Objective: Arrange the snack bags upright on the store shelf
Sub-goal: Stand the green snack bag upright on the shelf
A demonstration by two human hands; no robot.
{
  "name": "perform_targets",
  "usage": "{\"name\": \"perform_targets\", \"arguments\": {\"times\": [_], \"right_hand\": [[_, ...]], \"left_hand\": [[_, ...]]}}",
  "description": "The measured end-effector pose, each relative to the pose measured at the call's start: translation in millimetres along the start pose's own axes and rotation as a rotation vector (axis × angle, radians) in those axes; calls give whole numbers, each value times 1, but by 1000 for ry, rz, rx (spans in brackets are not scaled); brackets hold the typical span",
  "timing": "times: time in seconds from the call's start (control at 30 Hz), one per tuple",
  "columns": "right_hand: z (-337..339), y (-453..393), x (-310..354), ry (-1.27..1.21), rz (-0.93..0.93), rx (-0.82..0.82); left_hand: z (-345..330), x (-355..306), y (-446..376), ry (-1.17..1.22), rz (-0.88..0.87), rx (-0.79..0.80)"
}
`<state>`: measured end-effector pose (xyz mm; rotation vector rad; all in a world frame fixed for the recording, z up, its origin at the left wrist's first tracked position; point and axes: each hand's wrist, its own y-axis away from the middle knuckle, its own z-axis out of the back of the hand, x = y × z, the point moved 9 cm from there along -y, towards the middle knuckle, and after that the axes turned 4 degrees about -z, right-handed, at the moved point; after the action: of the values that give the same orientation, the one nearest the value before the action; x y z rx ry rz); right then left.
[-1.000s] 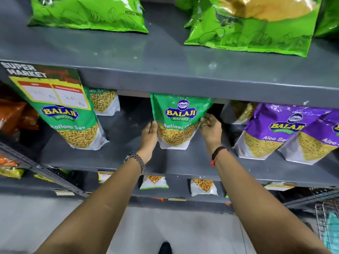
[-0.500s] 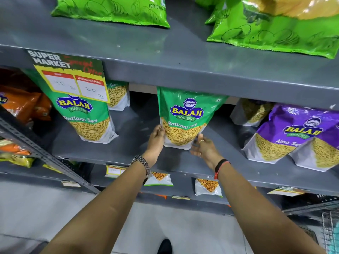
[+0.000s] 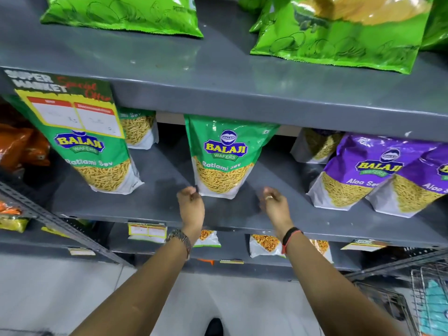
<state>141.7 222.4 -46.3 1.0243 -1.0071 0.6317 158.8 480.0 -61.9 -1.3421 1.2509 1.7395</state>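
A green Balaji Ratlami Sev bag stands upright in the middle of the grey middle shelf. My left hand hovers at the bag's lower left corner with its fingers loosely curled and nothing in them. Off the bag's lower right, my right hand is clear of it and empty, fingers apart and slightly blurred. Another green Ratlami Sev bag stands upright at the left. Two purple Aloo Sev bags lean together at the right.
Large light-green bags lie flat on the top shelf. A special-offer price sign hangs from that shelf's front edge. Orange bags sit at far left. Small packs line the lower shelf. A wire basket stands at bottom right.
Both hands have let go of the middle green bag and drawn back and down toward the shelf's front edge. The bag stays upright.
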Motion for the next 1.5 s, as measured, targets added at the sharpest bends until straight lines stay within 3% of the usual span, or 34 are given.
{"name": "perform_targets", "arguments": {"times": [0.1,0.23,0.33,0.47,0.53,0.67,0.87,1.13,1.3,1.4,1.5], "right_hand": [[78,9,-18,4,97,-197],[201,8,-37,-2,102,-435],[253,-16,-26,16,101,-421],[266,-61,-11,88,29,-224],[254,-73,-8,210,44,-70],[232,-75,-6,246,117,70],[216,-76,-18,260,151,171],[217,-82,-21,315,182,255],[277,-74,-25,99,117,36],[352,-57,-36,8,134,-266],[413,-63,-43,-161,91,-417]], "left_hand": [[-32,13,38,99,23,74],[-112,21,80,94,47,384],[-175,16,100,23,39,537],[-247,19,117,-81,46,644],[-269,22,128,-91,73,659],[-290,19,146,-66,0,632],[-275,12,137,-9,-79,402],[-274,14,147,-27,-128,318],[-262,47,161,-43,18,90],[-320,68,211,84,227,337],[-383,61,246,41,238,541]]}}
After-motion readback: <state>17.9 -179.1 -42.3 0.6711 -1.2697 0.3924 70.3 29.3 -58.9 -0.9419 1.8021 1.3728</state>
